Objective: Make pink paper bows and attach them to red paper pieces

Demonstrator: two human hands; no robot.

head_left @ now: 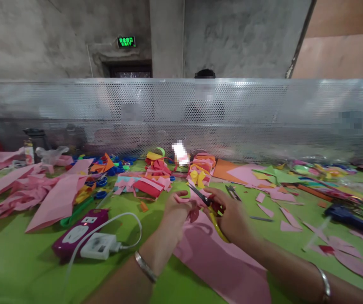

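Observation:
My left hand (pixel 175 211) is closed on a small piece of pink paper (pixel 190 202) held above the green table. My right hand (pixel 230 213) grips yellow-handled scissors (pixel 211 211), whose dark blades point up and left into that pink piece. Both hands meet over a large pink sheet (pixel 222 261) lying flat below them. A silver bangle sits on each wrist.
A purple power strip (pixel 76 232) with a white charger (pixel 98 246) and cable lies at left. Pink sheets (pixel 54 202) and coloured paper scraps (pixel 156 177) cover the green table (pixel 16 261). A perforated metal screen (pixel 263 114) runs across the back; a person sits behind it. Blue tool (pixel 349 217) at right.

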